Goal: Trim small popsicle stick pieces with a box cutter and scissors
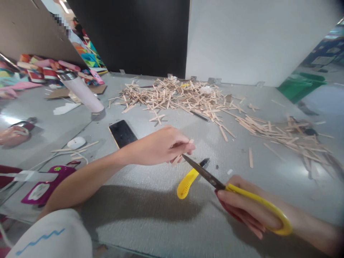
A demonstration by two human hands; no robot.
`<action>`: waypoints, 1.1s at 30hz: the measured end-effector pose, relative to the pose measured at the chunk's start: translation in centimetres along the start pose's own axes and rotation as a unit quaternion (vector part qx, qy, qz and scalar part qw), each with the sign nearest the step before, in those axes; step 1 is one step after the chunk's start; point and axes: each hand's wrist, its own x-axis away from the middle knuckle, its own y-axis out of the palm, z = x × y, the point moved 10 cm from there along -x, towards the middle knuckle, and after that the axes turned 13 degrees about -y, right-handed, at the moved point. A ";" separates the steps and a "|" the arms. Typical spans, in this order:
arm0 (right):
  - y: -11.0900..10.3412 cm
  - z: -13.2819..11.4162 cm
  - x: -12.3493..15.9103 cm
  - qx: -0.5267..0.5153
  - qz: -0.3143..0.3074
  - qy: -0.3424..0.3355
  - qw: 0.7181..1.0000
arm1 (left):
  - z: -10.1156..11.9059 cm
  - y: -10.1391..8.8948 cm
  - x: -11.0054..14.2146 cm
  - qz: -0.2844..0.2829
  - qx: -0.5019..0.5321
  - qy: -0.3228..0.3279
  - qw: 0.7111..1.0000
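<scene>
Yellow-handled scissors (258,202) are gripped in my right hand (242,204), their dark blades together and angled up to the left. The blade tip is close to my left hand (163,145), which is closed in a pinch around a small pale wooden stick (176,160). Most of that stick is hidden by the fingers. Below the blades, a yellow utility knife (188,182) with a black tip lies on the grey table (150,222). A phone (123,132) lies partly behind my left forearm.
A big heap of wooden sticks (166,95) spreads along the back, with more sticks (268,130) to the right. A pale bottle (83,91), a white round object (76,143) and a purple power strip (48,182) are on the left. Another person's hand (14,136) shows at the far left.
</scene>
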 end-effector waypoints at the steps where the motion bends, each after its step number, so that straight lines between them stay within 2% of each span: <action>1: 0.1 0.6 -0.1 -0.022 0.000 0.008 1.000 | 0.0 0.0 0.0 0.001 -0.004 0.001 1.000; 3: 0.9 2.0 -0.3 -0.096 -0.019 0.035 0.995 | -0.1 0.1 -0.1 0.002 -0.010 0.001 1.000; 7: 2.5 3.7 -0.7 -0.247 -0.052 0.083 0.964 | -0.5 -0.2 0.0 -0.010 -0.010 -0.004 1.000; 11: 1.5 2.5 -1.3 -0.285 -0.010 0.027 0.958 | -1.0 -1.2 0.0 -0.013 -0.011 -0.019 1.000; 12: 1.1 2.2 -1.4 -0.283 0.007 0.011 0.959 | -0.9 -1.8 0.0 0.006 -0.014 -0.019 1.000; 15: 0.0 1.7 -1.2 -0.246 0.047 -0.025 0.968 | -0.7 -3.9 0.4 0.108 -0.011 -0.026 0.994; 17: -0.5 1.6 -0.9 -0.203 0.062 -0.046 0.976 | -0.7 -4.6 0.8 0.146 0.024 -0.039 0.988; 21: -1.5 -0.1 -0.3 -0.111 0.085 -0.117 0.983 | 0.5 -3.9 1.3 0.118 0.125 0.015 0.985; 24: -1.9 -1.5 0.5 -0.072 0.086 -0.151 0.982 | 1.1 -3.6 1.6 0.113 0.156 0.046 0.980; 27: -2.2 -1.7 1.3 -0.055 0.086 -0.159 0.982 | 1.2 -3.4 1.9 0.107 0.175 0.053 0.977; 33: -2.9 -0.3 2.5 -0.082 0.162 -0.133 0.974 | 1.2 -3.0 2.1 0.084 0.220 0.019 0.972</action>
